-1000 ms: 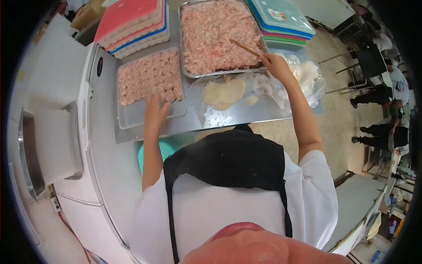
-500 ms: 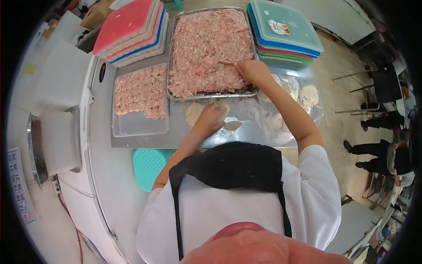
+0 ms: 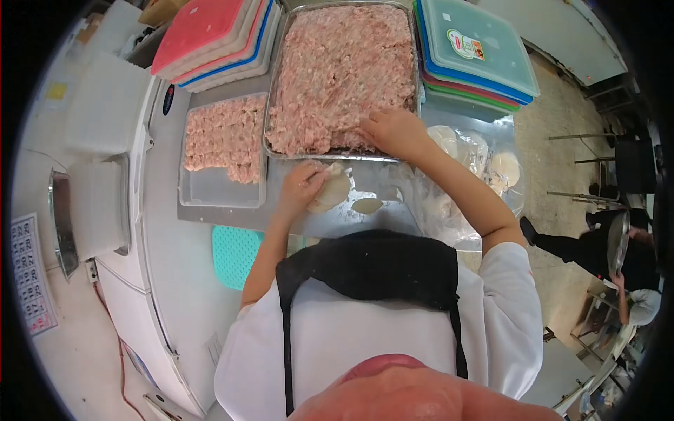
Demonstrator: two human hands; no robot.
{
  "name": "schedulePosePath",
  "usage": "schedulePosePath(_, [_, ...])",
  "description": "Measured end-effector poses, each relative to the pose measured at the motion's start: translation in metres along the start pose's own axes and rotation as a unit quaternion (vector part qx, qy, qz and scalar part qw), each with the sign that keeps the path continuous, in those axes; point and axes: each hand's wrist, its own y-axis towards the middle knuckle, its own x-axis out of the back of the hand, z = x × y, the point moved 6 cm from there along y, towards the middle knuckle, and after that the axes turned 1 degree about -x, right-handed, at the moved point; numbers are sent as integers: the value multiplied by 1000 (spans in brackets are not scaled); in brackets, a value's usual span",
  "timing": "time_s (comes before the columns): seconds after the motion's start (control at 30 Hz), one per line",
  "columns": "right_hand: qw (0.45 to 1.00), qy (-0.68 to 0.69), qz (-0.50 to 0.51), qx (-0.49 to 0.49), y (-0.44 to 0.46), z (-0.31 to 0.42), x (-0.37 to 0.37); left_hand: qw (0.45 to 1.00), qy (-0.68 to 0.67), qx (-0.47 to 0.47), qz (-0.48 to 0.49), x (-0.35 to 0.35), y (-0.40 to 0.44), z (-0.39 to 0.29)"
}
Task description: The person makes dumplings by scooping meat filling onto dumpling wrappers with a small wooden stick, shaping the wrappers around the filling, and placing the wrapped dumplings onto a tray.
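My left hand is closed on the edge of a pale round dough wrapper, just in front of the big metal tray. A smaller pale oval piece lies on the steel table beside it. At the lower right of the tray, my right hand is closed, its fingertips at the surface of the ground meat. The thin wooden stick it grips is mostly hidden by the fingers. To the left, a clear plastic container holds rows of shaped meat pieces.
Clear bags of round dough wrappers lie right of my right forearm. Stacked lidded boxes stand behind, red-topped at left and green-topped at right. A turquoise plastic stool is below the table. Another person holds a round tray at far right.
My right hand has moved down toward the tray's near edge, and the stick is now mostly hidden. My left hand has shifted left, gripping the wrapper's edge. The person at right has moved closer.
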Motion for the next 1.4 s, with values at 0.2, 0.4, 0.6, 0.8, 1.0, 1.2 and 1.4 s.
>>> schedulePosePath(0.2, [988, 77, 103, -87, -11, 32, -13, 994, -81, 65, -46, 9, 3, 12])
schedulePosePath(0.4, [917, 266, 146, -257, -17, 26, -6, 931, -345, 114, -24, 11, 6, 31])
schedulePosePath(0.6, [876, 338, -31, -344, -20, 18, 9, 992, -122, 20, 27, 38, 21, 14])
schedulePosePath(0.8, [794, 422, -81, -431, -26, 25, 13, 791, -608, 69, 4, 42, 36, 4])
schedulePosePath(1.0, [783, 447, -121, -416, -22, 41, 15, 801, -592, 87, -11, 37, 54, -22])
schedulePosePath(1.2, [952, 121, -105, -261, -3, 57, 30, 631, -772, 65, -38, 43, 84, -45])
schedulePosePath(1.4, [957, -67, 95, -267, 1, 67, 72, 568, -794, 182, -116, 26, 102, 12])
